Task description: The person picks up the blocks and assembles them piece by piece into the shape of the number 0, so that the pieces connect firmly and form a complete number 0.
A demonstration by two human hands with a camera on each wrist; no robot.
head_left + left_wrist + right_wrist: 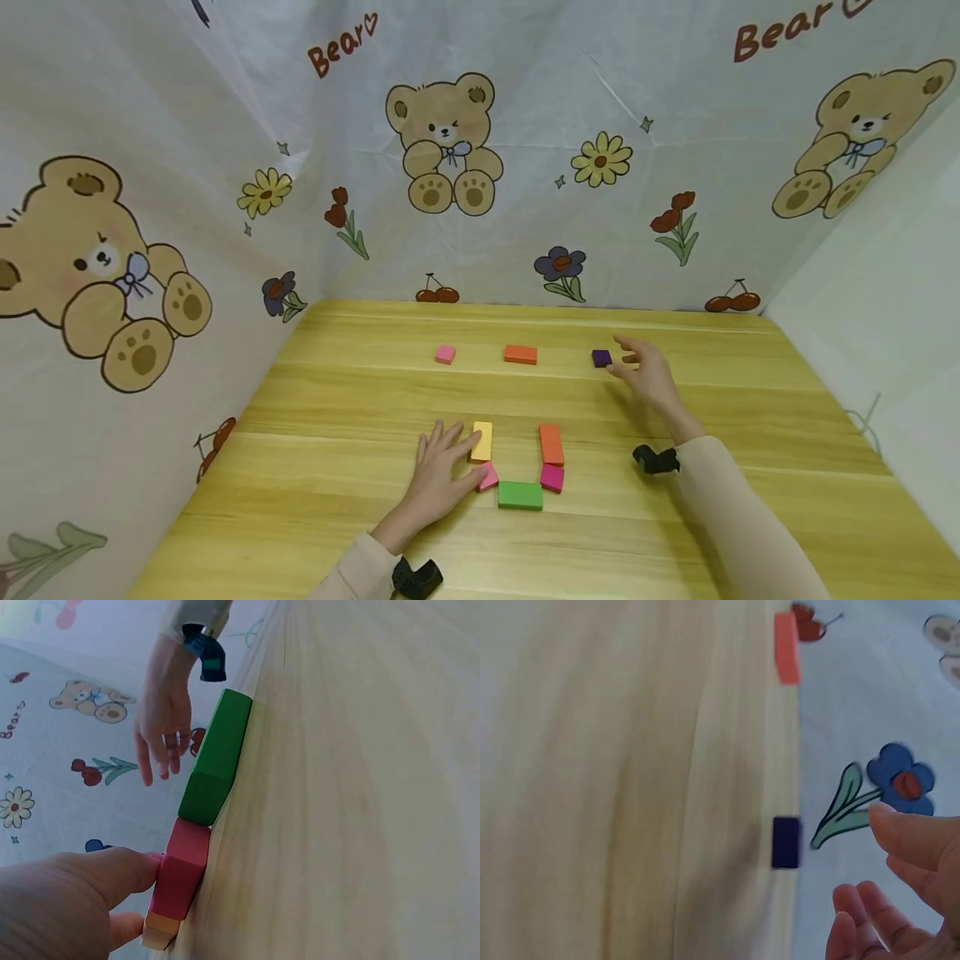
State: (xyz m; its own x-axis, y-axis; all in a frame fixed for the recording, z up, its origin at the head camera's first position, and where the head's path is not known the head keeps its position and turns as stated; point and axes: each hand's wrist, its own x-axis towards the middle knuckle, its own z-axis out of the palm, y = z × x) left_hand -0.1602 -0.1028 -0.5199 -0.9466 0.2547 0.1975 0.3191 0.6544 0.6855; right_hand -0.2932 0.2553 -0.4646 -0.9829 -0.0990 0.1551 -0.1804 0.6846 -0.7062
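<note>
Presently, inward of the table's [337, 417] far edge, seemingly laid as an open U: yellow block [483, 446], pink block [489, 477], green block [521, 496], magenta block [552, 479], orange block [551, 446]. Near that edge, apparently left to add: pink cube [446, 355], red-orange block [521, 355], purple block [602, 358]. Left hand [441, 475]: spread, touching yellow block and pink block. Right hand [651, 375]: fingers parted, empty, just beside purple block.

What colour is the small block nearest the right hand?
It's a dark purple, boxy block, clearest in the head view.
</note>
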